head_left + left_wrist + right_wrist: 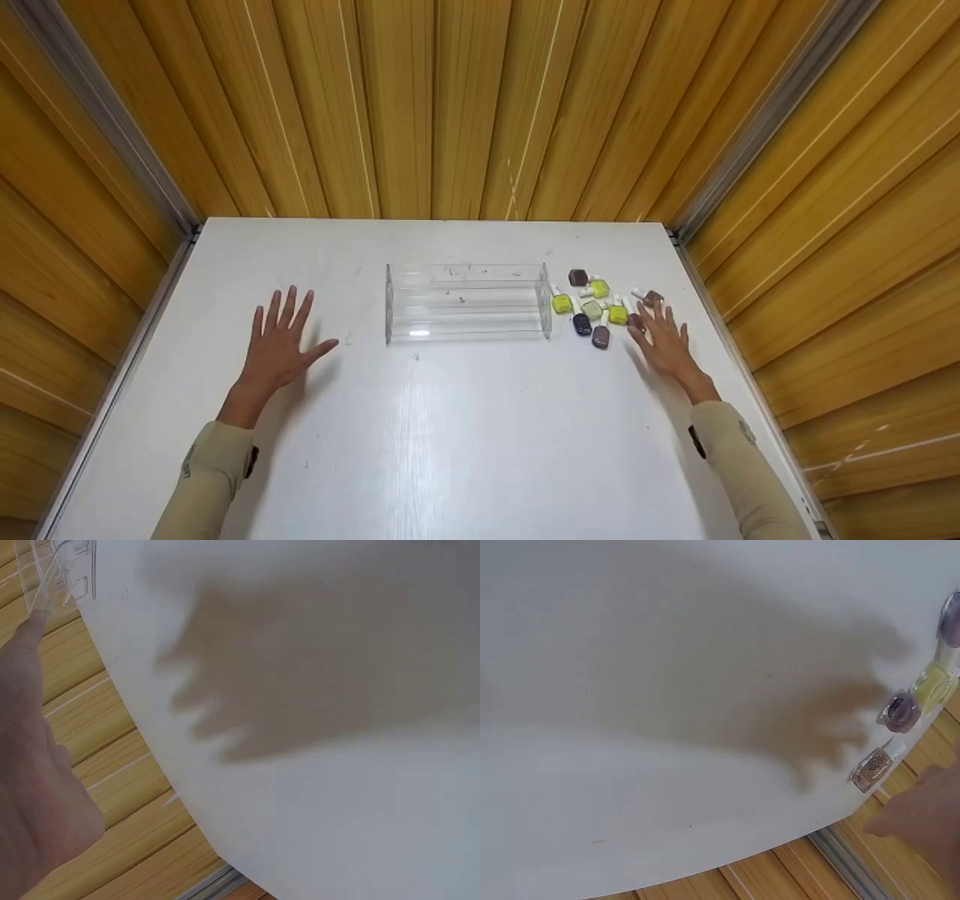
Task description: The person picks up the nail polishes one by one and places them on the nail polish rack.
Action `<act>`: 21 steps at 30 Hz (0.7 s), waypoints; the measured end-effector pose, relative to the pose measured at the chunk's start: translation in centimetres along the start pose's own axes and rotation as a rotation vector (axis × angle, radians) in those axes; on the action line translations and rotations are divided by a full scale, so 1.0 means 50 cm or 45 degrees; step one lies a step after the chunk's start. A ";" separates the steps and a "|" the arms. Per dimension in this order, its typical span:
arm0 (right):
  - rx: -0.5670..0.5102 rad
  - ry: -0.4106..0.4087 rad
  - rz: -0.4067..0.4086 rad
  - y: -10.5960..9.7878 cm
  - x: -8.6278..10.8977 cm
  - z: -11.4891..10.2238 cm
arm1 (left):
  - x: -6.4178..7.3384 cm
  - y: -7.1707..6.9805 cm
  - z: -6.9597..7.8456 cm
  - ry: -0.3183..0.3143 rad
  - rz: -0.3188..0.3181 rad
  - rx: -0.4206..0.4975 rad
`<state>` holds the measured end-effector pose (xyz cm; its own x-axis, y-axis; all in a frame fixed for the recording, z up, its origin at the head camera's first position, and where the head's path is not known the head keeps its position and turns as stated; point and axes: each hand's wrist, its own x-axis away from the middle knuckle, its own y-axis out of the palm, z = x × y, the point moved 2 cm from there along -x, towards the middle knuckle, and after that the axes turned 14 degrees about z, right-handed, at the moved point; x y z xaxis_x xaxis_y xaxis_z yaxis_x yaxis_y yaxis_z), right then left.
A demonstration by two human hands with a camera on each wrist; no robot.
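Note:
With fingers spread, my left hand [276, 352] hovers over the white table, left of a clear acrylic display rack [545, 300]. Its shadow falls on the tabletop, and it holds nothing. Over at the right, my right hand [666, 346] is also spread, its fingers overlapping the edge of a group of nail polish bottles in the head view. These lie on their sides with white caps: a yellow bottle [562, 303], a dark blue bottle [582, 324], a mauve bottle [601, 337] and several more. The right wrist view shows a brown glitter bottle [871, 769] near the right fingers.
The white table [480, 450] meets wood-look panel walls [469, 112] at the back and both sides. Grey metal rails [120, 127] run along the corners. The rack stands mid-table, just left of the bottles.

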<state>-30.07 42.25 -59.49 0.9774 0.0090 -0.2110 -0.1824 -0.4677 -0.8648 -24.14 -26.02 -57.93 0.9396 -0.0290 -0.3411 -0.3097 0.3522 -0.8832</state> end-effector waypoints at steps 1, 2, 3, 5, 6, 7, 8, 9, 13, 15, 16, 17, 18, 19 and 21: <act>-0.023 0.006 0.023 -0.002 -0.004 0.000 | -0.003 0.002 0.004 -0.013 -0.008 0.025; -0.045 0.007 0.056 -0.003 -0.009 -0.001 | -0.006 0.004 0.008 -0.025 -0.015 0.048; -0.070 0.001 0.090 -0.004 -0.014 -0.001 | -0.008 0.006 0.012 -0.037 -0.018 0.079; -0.124 0.001 0.151 -0.006 -0.023 -0.001 | -0.014 0.011 0.019 -0.055 -0.019 0.131; -0.150 0.005 0.180 -0.008 -0.027 -0.001 | -0.017 0.014 0.022 -0.068 -0.020 0.167; -0.177 0.011 0.201 -0.009 -0.031 -0.001 | -0.020 0.018 0.026 -0.083 -0.021 0.202; -0.207 0.018 0.224 -0.010 -0.035 0.000 | -0.023 0.021 0.030 -0.100 -0.018 0.240; -0.242 0.031 0.239 -0.011 -0.038 0.001 | -0.027 0.025 0.033 -0.115 -0.012 0.276; -0.344 0.094 0.302 -0.010 -0.051 0.005 | -0.045 0.040 0.045 -0.144 0.003 0.353; -0.370 0.135 0.330 -0.006 -0.055 0.008 | -0.050 0.048 0.052 -0.154 0.005 0.371; -0.374 0.161 0.337 -0.003 -0.058 0.011 | -0.052 0.052 0.055 -0.160 0.002 0.389; -0.374 0.192 0.345 0.000 -0.059 0.013 | -0.053 0.056 0.058 -0.173 -0.009 0.419; -0.373 0.228 0.349 0.003 -0.061 0.015 | -0.054 0.061 0.061 -0.191 -0.022 0.456; -0.373 0.263 0.348 0.007 -0.061 0.017 | -0.056 0.066 0.063 -0.208 -0.035 0.497; -0.368 0.329 0.339 0.014 -0.062 0.021 | -0.061 0.076 0.069 -0.244 -0.059 0.593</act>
<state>-33.36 42.83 -59.90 0.9019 -0.3479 -0.2559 -0.4288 -0.6515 -0.6258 -27.67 -21.38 -59.15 0.9742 0.1025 -0.2009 -0.2102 0.7359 -0.6437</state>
